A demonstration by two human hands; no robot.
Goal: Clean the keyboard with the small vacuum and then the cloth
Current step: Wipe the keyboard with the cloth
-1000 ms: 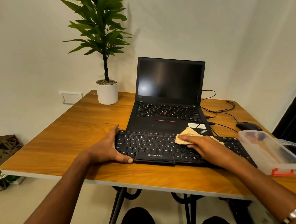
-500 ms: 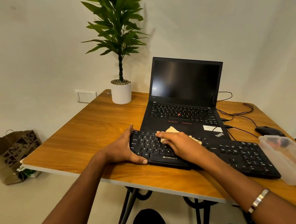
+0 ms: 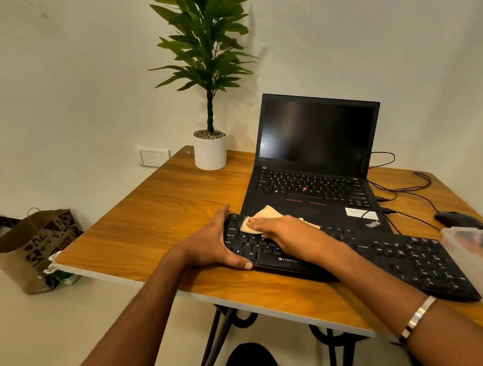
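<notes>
On the wooden table [image 3: 155, 220] against a pale wall [image 3: 75, 66], a keyboard [image 3: 404, 258] lies.

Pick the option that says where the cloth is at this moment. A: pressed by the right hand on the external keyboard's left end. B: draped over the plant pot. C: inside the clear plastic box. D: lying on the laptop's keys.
A: the right hand lies flat on the cloth at the left end of the keyboard, whose left edge the left hand grips.
</notes>
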